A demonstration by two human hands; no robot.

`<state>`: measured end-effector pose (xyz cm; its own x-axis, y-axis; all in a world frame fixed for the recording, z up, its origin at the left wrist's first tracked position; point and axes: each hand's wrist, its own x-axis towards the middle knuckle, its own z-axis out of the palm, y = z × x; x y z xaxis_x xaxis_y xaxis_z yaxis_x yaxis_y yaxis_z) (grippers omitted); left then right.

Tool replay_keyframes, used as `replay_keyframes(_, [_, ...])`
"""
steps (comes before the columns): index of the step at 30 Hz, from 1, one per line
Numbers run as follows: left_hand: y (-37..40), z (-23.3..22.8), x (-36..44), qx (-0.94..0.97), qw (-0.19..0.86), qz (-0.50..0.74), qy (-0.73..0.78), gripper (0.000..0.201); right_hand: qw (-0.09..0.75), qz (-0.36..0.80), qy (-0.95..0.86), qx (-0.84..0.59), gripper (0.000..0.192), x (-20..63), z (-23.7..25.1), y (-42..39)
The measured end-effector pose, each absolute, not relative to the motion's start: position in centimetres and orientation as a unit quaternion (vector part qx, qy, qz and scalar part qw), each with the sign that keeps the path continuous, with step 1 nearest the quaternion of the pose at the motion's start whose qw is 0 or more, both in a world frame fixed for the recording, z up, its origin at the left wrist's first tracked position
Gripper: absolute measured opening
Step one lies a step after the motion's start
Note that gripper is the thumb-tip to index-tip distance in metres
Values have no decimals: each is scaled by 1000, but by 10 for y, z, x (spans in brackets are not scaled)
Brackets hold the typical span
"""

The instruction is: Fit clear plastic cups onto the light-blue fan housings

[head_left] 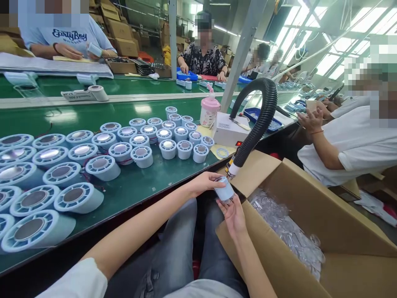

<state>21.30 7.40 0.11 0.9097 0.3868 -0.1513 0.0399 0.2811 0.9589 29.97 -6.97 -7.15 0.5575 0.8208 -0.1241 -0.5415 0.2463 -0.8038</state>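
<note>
Over my lap, a light blue cylindrical housing point(224, 189) is held tilted between both hands. My left hand point(208, 182) grips its upper end, thumb and fingers closed on the rim. From below, my right hand point(233, 212) grasps the lower end, where something clear and shiny shows around the edge. Just above the housing is the metal-and-white nozzle point(232, 170) of a black corrugated hose point(263, 111); whether they touch I cannot tell. On the green bench to the left stand many similar blue housings point(142, 155), grey discs in their tops.
An open cardboard box point(310, 207) of clear plastic pieces point(288, 231) sits at my right. A white control box point(228, 131), a pink-lidded cup point(210, 109) and a blue tray point(263, 120) stand on the bench. Several people work across from me and at the right.
</note>
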Motion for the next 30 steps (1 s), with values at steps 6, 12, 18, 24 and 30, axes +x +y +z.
replay_keyframes(6, [77,0,211,611,759,125,190,56,772,438,-164,-430,40,304,-73,-65])
replay_keyframes(12, [64,6,177,649,720,147,198,56,733,455,-199,-465,40,303,-53,-81])
replay_keyframes(18, [42,18,134,706,672,168,150,50,686,491,-232,-485,44,294,-25,-98])
replay_keyframes(24, [25,32,104,820,520,202,128,60,654,511,-261,-494,50,275,-8,-105])
replay_keyframes(30, [3,47,58,862,383,231,236,60,663,439,-281,-538,45,276,-8,-120])
